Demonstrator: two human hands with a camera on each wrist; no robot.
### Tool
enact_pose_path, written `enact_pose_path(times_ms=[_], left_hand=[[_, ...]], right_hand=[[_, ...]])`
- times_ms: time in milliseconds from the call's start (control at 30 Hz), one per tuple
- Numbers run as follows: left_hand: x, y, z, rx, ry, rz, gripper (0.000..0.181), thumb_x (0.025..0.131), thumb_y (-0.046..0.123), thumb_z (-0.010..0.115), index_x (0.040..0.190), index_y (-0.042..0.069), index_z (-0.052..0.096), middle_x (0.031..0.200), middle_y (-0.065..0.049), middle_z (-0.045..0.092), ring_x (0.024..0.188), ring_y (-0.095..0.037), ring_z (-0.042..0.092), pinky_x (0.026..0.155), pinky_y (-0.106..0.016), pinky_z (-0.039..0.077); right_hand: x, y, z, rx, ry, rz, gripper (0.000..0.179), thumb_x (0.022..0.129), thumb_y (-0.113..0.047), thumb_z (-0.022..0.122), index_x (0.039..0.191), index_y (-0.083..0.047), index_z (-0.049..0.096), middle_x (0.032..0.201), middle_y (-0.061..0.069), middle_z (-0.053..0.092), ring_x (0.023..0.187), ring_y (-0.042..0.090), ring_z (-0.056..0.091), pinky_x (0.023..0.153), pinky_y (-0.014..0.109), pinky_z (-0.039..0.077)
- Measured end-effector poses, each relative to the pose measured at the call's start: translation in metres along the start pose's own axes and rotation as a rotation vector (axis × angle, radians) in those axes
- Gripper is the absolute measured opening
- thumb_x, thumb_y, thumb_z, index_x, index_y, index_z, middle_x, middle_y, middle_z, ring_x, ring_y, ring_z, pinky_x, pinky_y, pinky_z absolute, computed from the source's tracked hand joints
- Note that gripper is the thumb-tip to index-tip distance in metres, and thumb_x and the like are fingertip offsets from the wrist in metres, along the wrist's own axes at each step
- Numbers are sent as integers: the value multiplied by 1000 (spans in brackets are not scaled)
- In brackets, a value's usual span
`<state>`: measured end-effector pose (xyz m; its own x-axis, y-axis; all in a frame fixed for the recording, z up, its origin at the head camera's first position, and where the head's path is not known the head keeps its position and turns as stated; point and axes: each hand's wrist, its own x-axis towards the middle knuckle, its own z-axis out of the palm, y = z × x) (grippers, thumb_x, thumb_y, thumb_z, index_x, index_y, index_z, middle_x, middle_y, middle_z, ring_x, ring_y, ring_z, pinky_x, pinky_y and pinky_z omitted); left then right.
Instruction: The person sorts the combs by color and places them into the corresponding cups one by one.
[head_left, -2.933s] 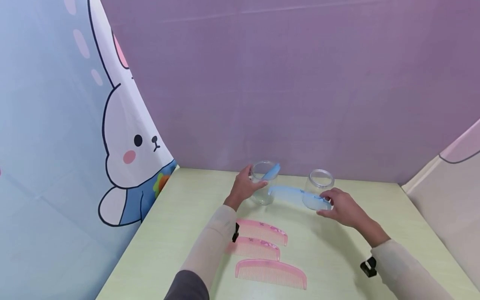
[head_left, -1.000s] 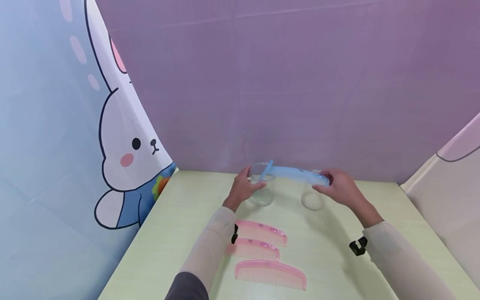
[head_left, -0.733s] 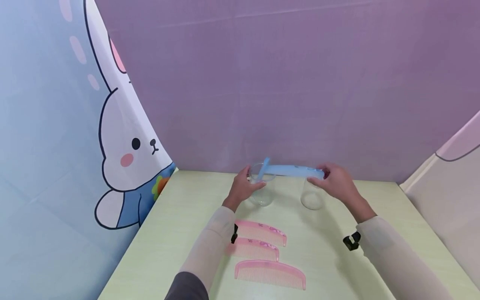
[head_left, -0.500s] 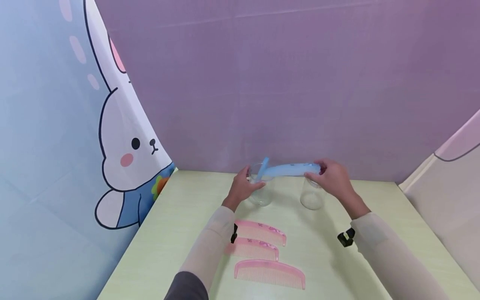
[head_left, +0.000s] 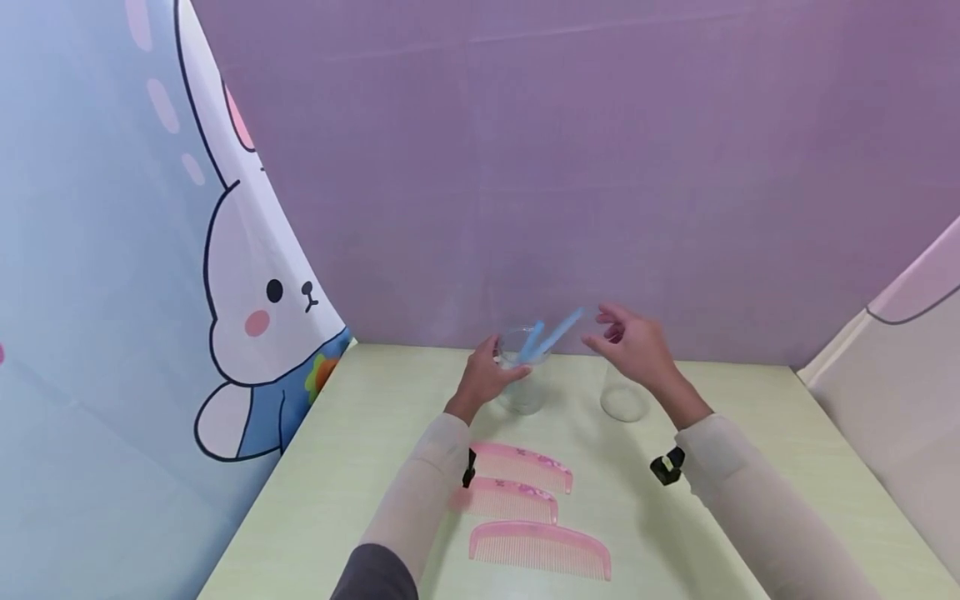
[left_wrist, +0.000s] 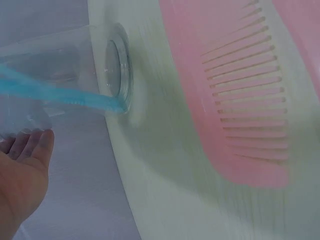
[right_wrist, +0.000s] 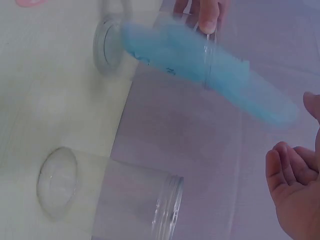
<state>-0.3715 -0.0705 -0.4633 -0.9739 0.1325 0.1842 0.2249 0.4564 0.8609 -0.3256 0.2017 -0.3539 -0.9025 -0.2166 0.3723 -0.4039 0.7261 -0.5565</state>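
My left hand (head_left: pixel 482 382) grips the side of a clear jar (head_left: pixel 525 398) standing upright near the back of the table, thumb on the near side. Inside it lean two blue combs, one (head_left: pixel 532 339) steeper and the other (head_left: pixel 562 332) tilted right, their ends above the rim. My right hand (head_left: pixel 634 343) hovers just right of the second comb's end, thumb and fingers apart, holding nothing. In the right wrist view a gap separates my right fingers (right_wrist: pixel 277 165) from the blue comb (right_wrist: pixel 275 107). A second clear jar (right_wrist: pixel 165 207) stands below my right hand.
Three pink combs lie in a column on the pale table: a far one (head_left: pixel 525 465), a middle one (head_left: pixel 510 500) partly behind the left forearm, and a near one (head_left: pixel 540 550). A purple cloth (head_left: pixel 570 167) rises behind the jars; a rabbit-print cloth (head_left: pixel 255 250) borders the left.
My right hand carried a blue comb up and left to the left jar, its end going into the mouth, then let go. The left hand stayed on its jar.
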Motion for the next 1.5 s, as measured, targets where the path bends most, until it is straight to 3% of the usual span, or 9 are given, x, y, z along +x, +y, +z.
enact_pose_path(times_ms=[133,367,667,767,933,1100,1233,1333,1500], left_hand=[[2,1,-1,3,-23,-8,88,86,42,81,152,3,39,150,-20,51,136,-34,52,111,-53,45],[0,8,-8,29,-146,-4,93,86,38,81,157,6,30,155,-19,45,138,-34,47,114,-55,41],[-9,5,-40,299,-163,-7,79,94,34,74,158,8,34,159,-14,43,146,-33,43,118,-50,39],[-17,-3,-49,368,-186,31,71,95,31,73,153,6,43,154,-15,50,141,-34,49,116,-49,41],[-39,-14,-57,495,-320,103,55,94,26,74,141,4,58,141,-15,61,131,-33,58,110,-48,47],[-60,-24,-53,571,-452,105,49,93,23,75,137,5,63,138,-13,64,132,-32,57,111,-46,47],[-72,-34,-47,606,-503,94,49,92,23,77,136,7,64,136,-10,65,130,-29,58,110,-44,47],[-78,-40,-43,629,-520,120,48,91,22,77,135,7,66,133,-10,67,126,-27,60,109,-43,49],[-84,-46,-38,697,-541,186,46,90,23,78,131,7,68,130,-10,68,124,-26,62,107,-41,50]], right_hand=[[-1,4,0,18,-16,2,64,97,-30,70,148,1,47,133,23,65,104,35,68,87,51,58],[-6,26,-3,5,-3,30,62,99,-30,67,148,2,47,132,26,63,109,40,65,90,54,56],[-16,59,-11,1,18,70,66,98,-30,68,148,5,44,140,32,53,120,50,56,96,62,49],[-20,71,-10,3,45,72,68,96,-28,69,147,8,44,143,35,48,123,52,52,98,65,47],[-26,88,-5,-12,71,84,72,95,-29,70,147,11,42,139,37,46,122,52,48,96,66,44],[-30,102,2,-39,65,110,78,91,-29,75,146,14,40,132,39,48,117,51,48,94,65,44],[-31,109,8,-35,55,114,81,88,-30,77,145,16,41,131,41,49,118,52,47,96,66,43],[-32,111,11,-25,68,95,69,87,-29,79,134,13,52,124,38,55,116,50,49,91,62,46],[-33,118,15,-35,106,59,39,84,-26,83,94,2,57,84,17,60,77,27,52,64,35,43]])
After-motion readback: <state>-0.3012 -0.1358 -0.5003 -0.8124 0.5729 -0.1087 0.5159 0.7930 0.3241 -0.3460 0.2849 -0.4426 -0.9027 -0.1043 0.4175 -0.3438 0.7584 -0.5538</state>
